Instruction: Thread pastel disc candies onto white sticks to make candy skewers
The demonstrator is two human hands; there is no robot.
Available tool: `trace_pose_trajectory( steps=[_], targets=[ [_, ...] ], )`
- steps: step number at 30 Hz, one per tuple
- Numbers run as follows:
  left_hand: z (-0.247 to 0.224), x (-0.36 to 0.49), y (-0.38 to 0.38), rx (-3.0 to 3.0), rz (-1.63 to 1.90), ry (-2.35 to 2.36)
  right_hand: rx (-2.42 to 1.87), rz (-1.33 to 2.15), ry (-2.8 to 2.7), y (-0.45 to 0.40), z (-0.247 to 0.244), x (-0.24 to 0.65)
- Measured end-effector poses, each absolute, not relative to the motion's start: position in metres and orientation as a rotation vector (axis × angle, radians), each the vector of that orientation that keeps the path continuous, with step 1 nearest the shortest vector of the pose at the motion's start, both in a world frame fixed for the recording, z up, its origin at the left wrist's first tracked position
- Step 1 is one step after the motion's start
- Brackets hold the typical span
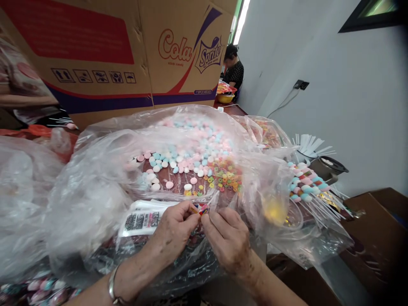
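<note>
My left hand (175, 227) and my right hand (228, 238) meet at the table's front, fingertips pinched together on a small colourful printed wrapper (202, 208). Most of the wrapper is covered by my fingers, so its contents cannot be made out. Beside my left hand lies a stack of printed plastic packets (142, 221). Just beyond my hands, pink, blue and white candies (188, 163) are spread inside a large clear plastic bag (105, 144). Small ring-shaped candies (225, 174) in orange, yellow and green lie at their right edge.
Candy skewers (306, 182) on white sticks lie at right, near upright white sticks (309, 146) in a container. A big cardboard carton (178, 21) blocks the back. Crumpled plastic (25, 191) covers the left. One person (235, 72) sits behind; another person (25, 85) is at left.
</note>
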State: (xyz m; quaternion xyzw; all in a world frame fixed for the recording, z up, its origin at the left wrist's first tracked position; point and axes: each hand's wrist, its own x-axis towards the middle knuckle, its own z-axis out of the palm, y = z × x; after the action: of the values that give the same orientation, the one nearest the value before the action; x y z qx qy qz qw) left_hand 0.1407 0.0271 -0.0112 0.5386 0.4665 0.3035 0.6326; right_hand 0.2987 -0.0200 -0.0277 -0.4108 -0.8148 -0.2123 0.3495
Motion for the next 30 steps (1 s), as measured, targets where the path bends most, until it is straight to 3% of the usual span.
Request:
trace_pose_trajectory(
  steps=[6,15,22,25,28,30],
  targets=[
    [0.010,0.128,0.049,1.472,0.000,0.837,-0.685,-0.443,-2.531,-0.017,0.000,0.319],
    [0.016,0.129,0.055,1.708,-0.187,0.783,-0.867,-0.338,-2.671,-0.033,-0.009,0.310],
    [0.007,0.148,0.036,2.457,0.276,1.057,-1.292,-0.581,-2.183,-0.017,-0.025,0.292],
    [-0.006,0.156,0.033,2.689,0.743,1.132,-1.377,-0.469,-1.952,0.004,-0.030,0.294],
    [-0.012,0.154,0.025,2.664,1.318,1.022,-1.334,-0.319,-1.785,0.019,-0.030,0.300],
    [-0.011,0.149,0.017,2.404,1.352,1.004,-1.282,-0.244,-1.723,0.023,-0.027,0.301]
  ],
)
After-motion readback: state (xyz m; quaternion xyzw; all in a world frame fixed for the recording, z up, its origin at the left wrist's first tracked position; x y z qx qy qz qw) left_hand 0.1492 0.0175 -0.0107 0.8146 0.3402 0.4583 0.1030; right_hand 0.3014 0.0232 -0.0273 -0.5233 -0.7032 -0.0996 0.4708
